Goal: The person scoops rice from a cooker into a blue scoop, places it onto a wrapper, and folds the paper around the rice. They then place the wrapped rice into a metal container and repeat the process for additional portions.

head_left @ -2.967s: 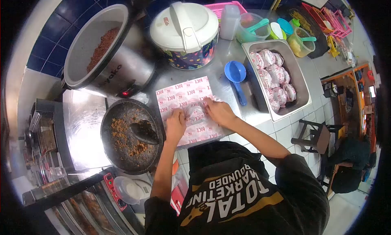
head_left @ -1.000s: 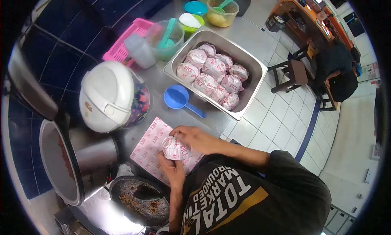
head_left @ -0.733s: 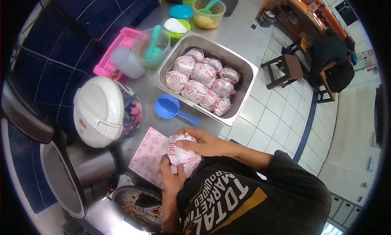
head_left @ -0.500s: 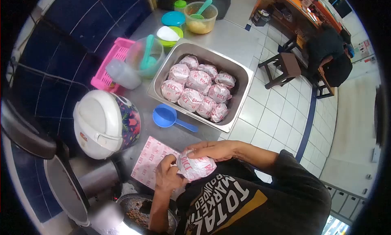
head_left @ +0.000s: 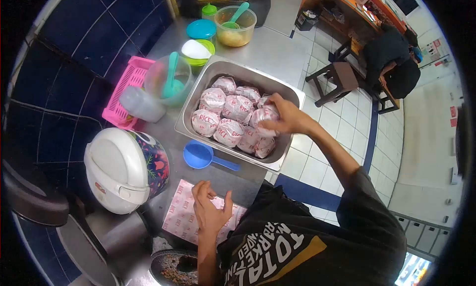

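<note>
My right hand [head_left: 287, 118] is closed around a paper-wrapped rice bundle [head_left: 264, 118] over the right side of a steel tray [head_left: 198, 132]. Several more round bundles [head_left: 238, 107], in white paper printed "RICE" in red, are piled inside the tray. Nearer my body, my left hand [head_left: 210, 206] holds nothing, its fingers curved and thumb apart. It hovers over the printed wrapping paper [head_left: 179, 214] lying on the metal counter. Between that paper and the tray lies a blue scoop [head_left: 198, 155].
On the left stand a rice cooker [head_left: 116, 169], a pink basket [head_left: 121, 95] and a clear tub [head_left: 186, 75] with a green spoon. A pan of brown food [head_left: 171, 273] sits at the bottom. Behind are a sauce tub [head_left: 237, 35], a stool [head_left: 337, 80] and a bent-over person [head_left: 389, 53].
My right hand has carried the wrapped bundle from in front of my body up to the tray. My left hand has let go of it and stays near the paper.
</note>
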`<move>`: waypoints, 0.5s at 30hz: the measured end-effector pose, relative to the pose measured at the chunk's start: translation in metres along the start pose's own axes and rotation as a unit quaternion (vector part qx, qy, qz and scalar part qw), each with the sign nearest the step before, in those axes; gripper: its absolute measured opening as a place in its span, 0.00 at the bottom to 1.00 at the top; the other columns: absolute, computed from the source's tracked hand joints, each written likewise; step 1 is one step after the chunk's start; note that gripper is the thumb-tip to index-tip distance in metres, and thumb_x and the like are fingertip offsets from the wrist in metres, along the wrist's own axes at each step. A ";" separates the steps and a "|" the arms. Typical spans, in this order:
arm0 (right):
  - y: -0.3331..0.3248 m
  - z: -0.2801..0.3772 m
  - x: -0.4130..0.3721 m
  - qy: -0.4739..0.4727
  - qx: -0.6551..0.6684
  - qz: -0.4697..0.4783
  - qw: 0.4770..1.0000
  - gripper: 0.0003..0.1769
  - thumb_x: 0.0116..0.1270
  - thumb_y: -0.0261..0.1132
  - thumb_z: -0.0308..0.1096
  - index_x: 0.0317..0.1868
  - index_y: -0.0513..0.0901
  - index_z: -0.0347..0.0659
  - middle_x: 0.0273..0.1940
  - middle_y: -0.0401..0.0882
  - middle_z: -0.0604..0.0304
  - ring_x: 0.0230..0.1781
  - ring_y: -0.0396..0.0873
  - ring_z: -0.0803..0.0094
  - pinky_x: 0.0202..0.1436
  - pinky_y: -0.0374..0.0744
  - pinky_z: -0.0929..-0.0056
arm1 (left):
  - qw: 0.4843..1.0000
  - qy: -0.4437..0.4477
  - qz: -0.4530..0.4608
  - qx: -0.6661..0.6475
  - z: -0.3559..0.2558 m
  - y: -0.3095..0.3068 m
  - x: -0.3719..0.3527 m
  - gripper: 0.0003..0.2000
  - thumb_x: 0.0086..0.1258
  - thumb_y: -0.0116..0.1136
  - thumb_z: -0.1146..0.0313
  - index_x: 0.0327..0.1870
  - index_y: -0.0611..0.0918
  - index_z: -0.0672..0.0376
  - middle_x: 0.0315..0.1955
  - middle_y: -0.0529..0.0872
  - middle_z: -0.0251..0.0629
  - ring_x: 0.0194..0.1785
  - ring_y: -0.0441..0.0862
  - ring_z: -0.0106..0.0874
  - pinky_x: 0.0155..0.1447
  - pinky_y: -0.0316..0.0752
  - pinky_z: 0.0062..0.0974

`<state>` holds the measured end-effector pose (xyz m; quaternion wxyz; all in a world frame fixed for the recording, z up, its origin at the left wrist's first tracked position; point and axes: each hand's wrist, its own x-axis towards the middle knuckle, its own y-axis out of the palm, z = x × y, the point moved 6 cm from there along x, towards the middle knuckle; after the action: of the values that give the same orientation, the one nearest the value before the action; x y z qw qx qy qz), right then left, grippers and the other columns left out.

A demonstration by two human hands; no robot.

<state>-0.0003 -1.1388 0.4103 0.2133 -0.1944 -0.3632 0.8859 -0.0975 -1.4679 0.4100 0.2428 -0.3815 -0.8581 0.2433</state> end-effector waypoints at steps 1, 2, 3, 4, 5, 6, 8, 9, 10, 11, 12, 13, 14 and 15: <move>0.004 -0.011 0.012 0.002 -0.003 0.000 1.000 0.38 0.60 0.77 0.51 0.58 0.75 0.31 0.49 0.83 0.43 0.49 0.84 0.54 0.53 0.81 0.61 | 1.000 -0.010 0.002 -0.010 0.003 0.003 -0.003 0.34 0.60 0.70 0.77 0.66 0.65 0.67 0.52 0.72 0.50 0.38 0.76 0.34 0.44 0.77 0.33; 0.012 -0.020 0.024 -0.005 -0.040 0.025 0.999 0.39 0.58 0.78 0.52 0.57 0.76 0.30 0.48 0.83 0.42 0.49 0.83 0.52 0.54 0.80 0.61 | 1.000 -0.010 0.001 -0.014 0.006 0.008 -0.008 0.34 0.60 0.70 0.77 0.66 0.65 0.67 0.52 0.72 0.50 0.38 0.76 0.34 0.44 0.77 0.33; 0.019 -0.025 0.031 -0.012 -0.076 0.050 0.996 0.40 0.55 0.79 0.53 0.56 0.77 0.29 0.46 0.83 0.40 0.49 0.83 0.49 0.54 0.80 0.61 | 1.000 -0.015 -0.002 -0.011 0.010 0.012 -0.013 0.32 0.62 0.69 0.75 0.66 0.66 0.67 0.53 0.73 0.51 0.37 0.77 0.35 0.41 0.77 0.33; 0.023 -0.029 0.035 -0.013 -0.079 0.052 0.995 0.40 0.55 0.79 0.53 0.56 0.77 0.29 0.46 0.83 0.40 0.49 0.83 0.49 0.54 0.80 0.61 | 1.000 -0.021 -0.006 -0.008 0.012 0.014 -0.018 0.30 0.64 0.69 0.73 0.65 0.67 0.67 0.54 0.73 0.52 0.35 0.78 0.35 0.38 0.78 0.33; 0.028 -0.025 0.037 -0.047 -0.077 0.062 0.994 0.39 0.55 0.80 0.54 0.54 0.78 0.29 0.46 0.82 0.40 0.49 0.83 0.51 0.55 0.79 0.61 | 1.000 -0.024 -0.009 -0.009 0.012 0.015 -0.022 0.30 0.64 0.69 0.73 0.65 0.67 0.67 0.54 0.73 0.52 0.35 0.78 0.35 0.38 0.78 0.33; 0.032 -0.022 0.038 -0.080 -0.073 0.074 0.991 0.39 0.54 0.80 0.54 0.53 0.79 0.29 0.46 0.82 0.41 0.50 0.82 0.52 0.56 0.79 0.61 | 0.999 -0.048 -0.005 -0.026 0.014 0.016 -0.026 0.32 0.63 0.67 0.76 0.67 0.66 0.67 0.52 0.73 0.50 0.36 0.77 0.34 0.40 0.77 0.31; 0.039 -0.027 0.040 -0.103 -0.059 0.100 0.988 0.37 0.58 0.78 0.54 0.54 0.80 0.30 0.47 0.82 0.41 0.51 0.81 0.52 0.56 0.78 0.61 | 0.996 -0.075 -0.003 -0.042 0.016 0.017 -0.035 0.33 0.62 0.66 0.79 0.69 0.65 0.67 0.50 0.72 0.48 0.38 0.76 0.33 0.42 0.76 0.29; 0.047 -0.039 0.042 -0.060 -0.023 0.124 0.990 0.36 0.60 0.76 0.55 0.55 0.80 0.31 0.47 0.82 0.42 0.51 0.81 0.53 0.55 0.78 0.61 | 0.995 -0.090 -0.005 -0.049 0.018 0.016 -0.038 0.32 0.63 0.65 0.80 0.68 0.65 0.67 0.49 0.72 0.47 0.37 0.76 0.32 0.42 0.76 0.29; 0.053 -0.051 0.045 -0.017 0.012 0.147 0.989 0.36 0.63 0.75 0.56 0.56 0.80 0.32 0.47 0.82 0.43 0.51 0.81 0.54 0.55 0.78 0.61 | 0.993 -0.104 -0.009 -0.056 0.021 0.016 -0.041 0.31 0.64 0.64 0.80 0.68 0.65 0.67 0.49 0.72 0.47 0.37 0.76 0.32 0.42 0.76 0.28; 0.051 -0.033 0.040 0.005 0.030 0.193 0.981 0.36 0.66 0.72 0.59 0.56 0.80 0.32 0.47 0.82 0.45 0.51 0.81 0.56 0.54 0.78 0.62 | 0.993 -0.105 -0.013 -0.056 0.023 0.016 -0.044 0.31 0.64 0.64 0.80 0.68 0.65 0.67 0.49 0.72 0.47 0.37 0.76 0.32 0.42 0.76 0.28; 0.053 -0.026 0.039 0.004 0.028 0.195 0.980 0.36 0.66 0.72 0.59 0.56 0.80 0.32 0.47 0.82 0.45 0.51 0.81 0.56 0.54 0.78 0.62 | 0.992 -0.114 -0.017 -0.055 0.028 0.016 -0.048 0.30 0.65 0.64 0.78 0.67 0.66 0.67 0.50 0.73 0.49 0.36 0.77 0.32 0.40 0.77 0.29; 0.060 -0.022 0.037 0.006 0.022 0.223 0.975 0.36 0.65 0.72 0.59 0.56 0.80 0.33 0.47 0.82 0.45 0.51 0.81 0.57 0.54 0.78 0.63 | 0.991 -0.122 -0.019 -0.053 0.031 0.016 -0.050 0.28 0.66 0.64 0.77 0.66 0.67 0.67 0.52 0.73 0.51 0.35 0.78 0.32 0.37 0.79 0.29; 0.064 -0.016 0.034 0.009 0.016 0.250 0.968 0.37 0.65 0.72 0.60 0.56 0.80 0.33 0.47 0.83 0.46 0.51 0.81 0.57 0.53 0.78 0.63 | 0.991 -0.123 -0.019 -0.056 0.032 0.016 -0.049 0.28 0.66 0.64 0.77 0.66 0.67 0.67 0.52 0.73 0.51 0.35 0.78 0.32 0.37 0.79 0.29; 0.059 -0.002 0.032 0.000 -0.004 0.254 0.967 0.38 0.65 0.72 0.58 0.61 0.80 0.33 0.50 0.83 0.41 0.55 0.81 0.56 0.58 0.78 0.58 | 0.990 -0.125 -0.023 -0.057 0.033 0.015 -0.049 0.28 0.66 0.64 0.77 0.66 0.67 0.68 0.51 0.73 0.50 0.35 0.78 0.32 0.37 0.79 0.28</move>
<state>-0.0403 -1.1594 0.3599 -0.0197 -0.2808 -0.3054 0.9096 -0.0800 -1.5042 0.3648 0.1169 -0.3418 -0.9027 0.2339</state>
